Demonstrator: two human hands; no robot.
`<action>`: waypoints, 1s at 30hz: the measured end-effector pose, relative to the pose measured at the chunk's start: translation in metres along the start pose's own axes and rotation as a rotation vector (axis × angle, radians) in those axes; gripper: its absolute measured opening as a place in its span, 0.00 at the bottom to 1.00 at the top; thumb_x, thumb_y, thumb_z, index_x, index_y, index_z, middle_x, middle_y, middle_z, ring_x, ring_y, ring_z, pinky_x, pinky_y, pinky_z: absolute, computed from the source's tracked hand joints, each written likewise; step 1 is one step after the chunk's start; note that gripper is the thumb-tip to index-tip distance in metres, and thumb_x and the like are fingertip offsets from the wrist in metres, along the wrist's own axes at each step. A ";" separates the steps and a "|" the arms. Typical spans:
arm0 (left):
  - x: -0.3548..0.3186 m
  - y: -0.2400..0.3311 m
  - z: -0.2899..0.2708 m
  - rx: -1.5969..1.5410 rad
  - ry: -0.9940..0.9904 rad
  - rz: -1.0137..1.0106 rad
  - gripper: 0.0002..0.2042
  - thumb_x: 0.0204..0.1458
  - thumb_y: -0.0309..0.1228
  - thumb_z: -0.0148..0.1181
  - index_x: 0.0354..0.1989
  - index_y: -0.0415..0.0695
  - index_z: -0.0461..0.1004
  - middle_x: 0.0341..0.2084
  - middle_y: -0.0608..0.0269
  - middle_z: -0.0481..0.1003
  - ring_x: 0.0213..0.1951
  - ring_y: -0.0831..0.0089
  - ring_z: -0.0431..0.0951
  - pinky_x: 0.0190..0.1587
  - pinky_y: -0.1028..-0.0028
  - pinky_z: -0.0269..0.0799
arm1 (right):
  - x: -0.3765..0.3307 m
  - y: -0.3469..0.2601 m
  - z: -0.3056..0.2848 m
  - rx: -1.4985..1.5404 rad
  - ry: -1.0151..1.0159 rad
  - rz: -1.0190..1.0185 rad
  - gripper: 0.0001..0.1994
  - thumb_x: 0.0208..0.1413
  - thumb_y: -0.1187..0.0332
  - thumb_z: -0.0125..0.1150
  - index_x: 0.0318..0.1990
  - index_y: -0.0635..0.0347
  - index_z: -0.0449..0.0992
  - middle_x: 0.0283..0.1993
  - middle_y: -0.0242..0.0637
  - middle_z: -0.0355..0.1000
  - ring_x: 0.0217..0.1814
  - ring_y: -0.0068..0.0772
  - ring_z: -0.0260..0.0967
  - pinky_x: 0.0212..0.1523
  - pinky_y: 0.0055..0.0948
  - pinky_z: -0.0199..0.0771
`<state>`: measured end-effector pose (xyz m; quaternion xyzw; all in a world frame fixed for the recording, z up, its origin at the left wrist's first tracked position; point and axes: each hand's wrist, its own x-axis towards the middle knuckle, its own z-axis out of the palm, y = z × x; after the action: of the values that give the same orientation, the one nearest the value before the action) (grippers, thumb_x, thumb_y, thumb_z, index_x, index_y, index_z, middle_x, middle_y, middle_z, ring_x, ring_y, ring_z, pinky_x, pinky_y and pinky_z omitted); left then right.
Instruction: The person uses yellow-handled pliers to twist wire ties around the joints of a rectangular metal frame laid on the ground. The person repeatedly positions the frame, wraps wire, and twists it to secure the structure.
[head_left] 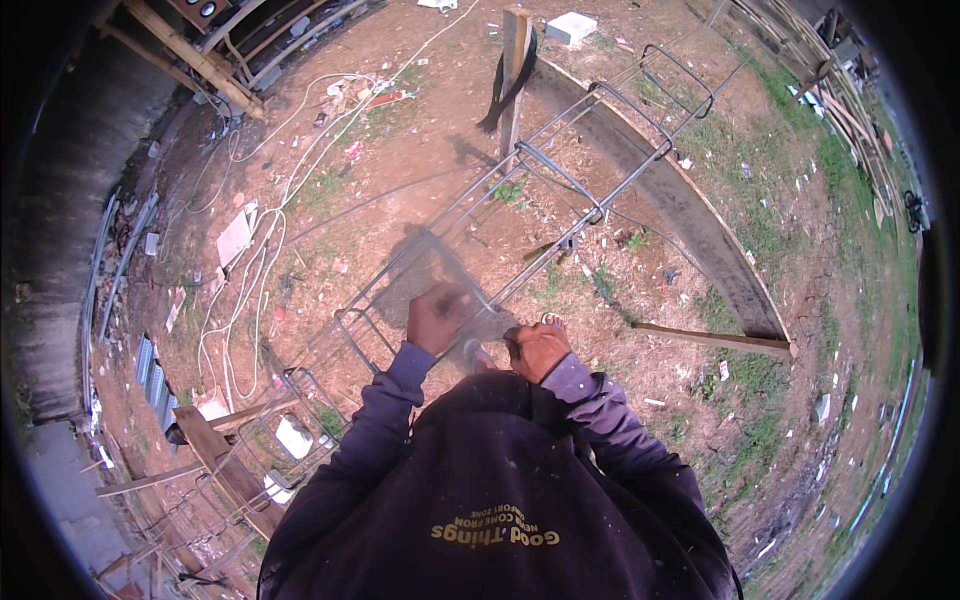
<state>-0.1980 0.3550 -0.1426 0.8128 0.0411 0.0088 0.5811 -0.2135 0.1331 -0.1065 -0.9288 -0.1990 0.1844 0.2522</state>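
A long cage of thin steel bars (pixel 543 262) with bent wire stirrups (pixel 562 168) runs diagonally in front of me, from lower left to upper right. My left hand (pixel 438 316) is curled over the cage, its fingers slightly blurred; what they grip is hidden. Close on its right, my right hand (pixel 541 350) is closed, with something small and dark at its fingertips that I cannot make out. A grey, see-through smear lies between and above the hands, too blurred to name. At the lower left, more of the cage passes beside my left sleeve.
An upright wooden post (pixel 514 80) with dark strips hung on it stands at the far end, beside a long board (pixel 680 190). A pale hose (pixel 265 240) lies looped on the littered dirt at left. A wooden plank (pixel 225 465) supports bars at lower left.
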 end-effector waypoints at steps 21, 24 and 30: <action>-0.011 0.010 0.015 -0.020 -0.103 -0.255 0.18 0.59 0.40 0.61 0.27 0.35 0.80 0.19 0.62 0.77 0.22 0.80 0.77 0.24 0.79 0.68 | -0.014 -0.008 -0.012 0.346 0.218 0.021 0.07 0.53 0.68 0.55 0.37 0.54 0.77 0.25 0.50 0.73 0.31 0.58 0.73 0.34 0.50 0.71; -0.010 0.009 0.026 -0.096 -0.068 -0.200 0.18 0.60 0.38 0.60 0.23 0.36 0.78 0.14 0.67 0.73 0.18 0.82 0.74 0.20 0.80 0.64 | -0.014 -0.001 -0.010 0.285 0.243 -0.025 0.07 0.53 0.67 0.56 0.39 0.53 0.77 0.25 0.51 0.73 0.31 0.58 0.73 0.33 0.52 0.70; -0.016 0.016 0.033 -0.034 -0.037 -0.092 0.17 0.60 0.36 0.60 0.22 0.36 0.77 0.13 0.67 0.71 0.17 0.81 0.68 0.20 0.76 0.62 | -0.014 0.009 -0.019 0.300 0.062 -0.116 0.09 0.53 0.68 0.56 0.42 0.53 0.76 0.27 0.53 0.73 0.31 0.59 0.72 0.32 0.52 0.70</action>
<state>-0.2108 0.3173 -0.1375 0.7999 0.0674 -0.0323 0.5954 -0.2145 0.1115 -0.0927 -0.8729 -0.2145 0.1685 0.4044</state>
